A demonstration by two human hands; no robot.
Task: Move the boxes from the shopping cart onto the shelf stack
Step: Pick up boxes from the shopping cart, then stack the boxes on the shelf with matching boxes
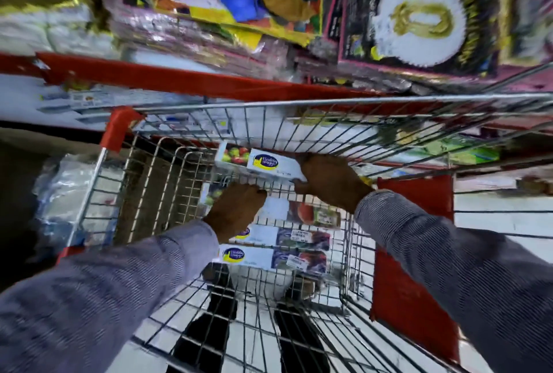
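Both deep in cart [299,121]: right hand [327,182] clamped on top box [263,163]; left hand [236,212] curled, knuckles up, grasp hidden. More boxes [278,259] just below left. Best lifted level, clear of the wire rim, toward shelf [167,78] beyond.

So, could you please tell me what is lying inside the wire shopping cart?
Inside the wire shopping cart lie several long white boxes with fruit pictures. The right hand grips the top white box; the left hand covers another, so the exact count is unclear.
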